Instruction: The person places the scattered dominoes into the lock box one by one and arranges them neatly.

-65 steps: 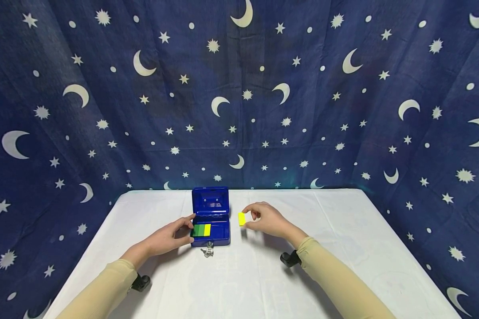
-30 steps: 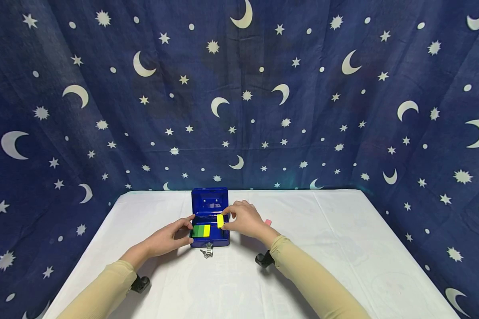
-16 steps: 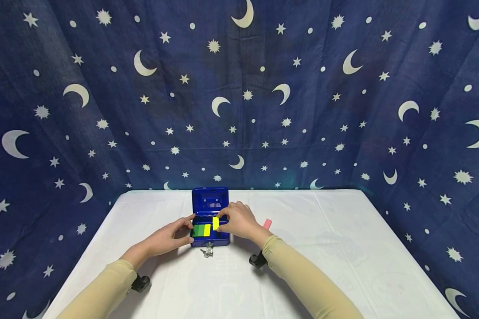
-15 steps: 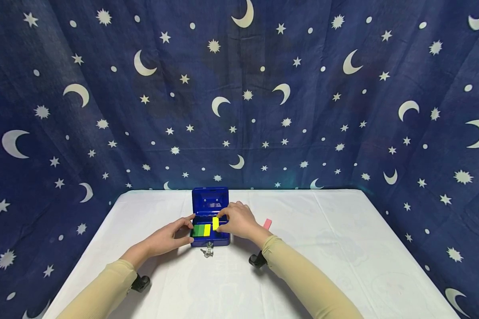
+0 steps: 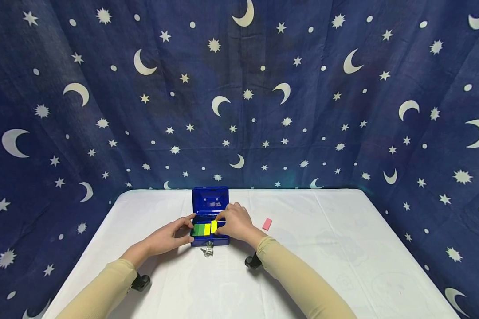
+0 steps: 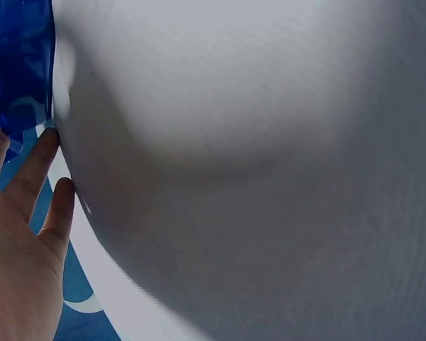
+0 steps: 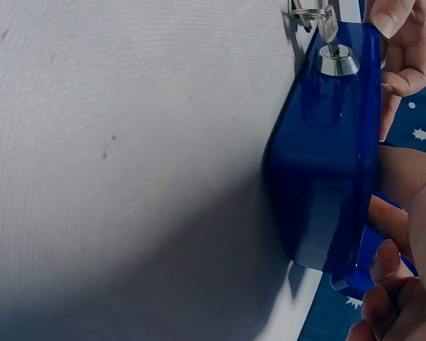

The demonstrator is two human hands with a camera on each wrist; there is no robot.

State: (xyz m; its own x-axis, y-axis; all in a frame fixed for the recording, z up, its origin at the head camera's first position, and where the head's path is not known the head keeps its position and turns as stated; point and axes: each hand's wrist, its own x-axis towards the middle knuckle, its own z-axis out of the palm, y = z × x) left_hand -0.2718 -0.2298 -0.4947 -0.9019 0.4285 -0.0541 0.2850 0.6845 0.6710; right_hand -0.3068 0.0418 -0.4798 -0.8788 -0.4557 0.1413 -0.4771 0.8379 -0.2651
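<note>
A blue cash box [image 5: 219, 241] stands with its lid raised at the back. My left hand [image 5: 166, 237] holds its left side, thumb at the front corner and fingers farther back. Inside lie a dark green block [image 5: 196, 230], a green block [image 5: 201, 230] and a yellow block [image 5: 207, 229], side by side. Just right of these, my right hand [image 5: 236, 221] pinches another yellow block [image 5: 213, 227] between thumb and index finger, within the box. The right wrist view shows the box's front [image 7: 323, 142] but hides the pinched block. The left wrist view catches spread fingers beside the box [image 6: 21, 64].
A pink block [image 5: 267, 224] lies on the white tablecloth [image 5: 303, 212], right of the right hand. Keys [image 5: 207, 251] hang from the lock [image 7: 339, 62] on the box's front. A blue curtain [image 5: 239, 133] with moons and stars rises behind the table.
My right hand has carried the yellow block leftward from beside the box and lowered it next to the row inside. The pink block has come fully into sight. My left hand stays put.
</note>
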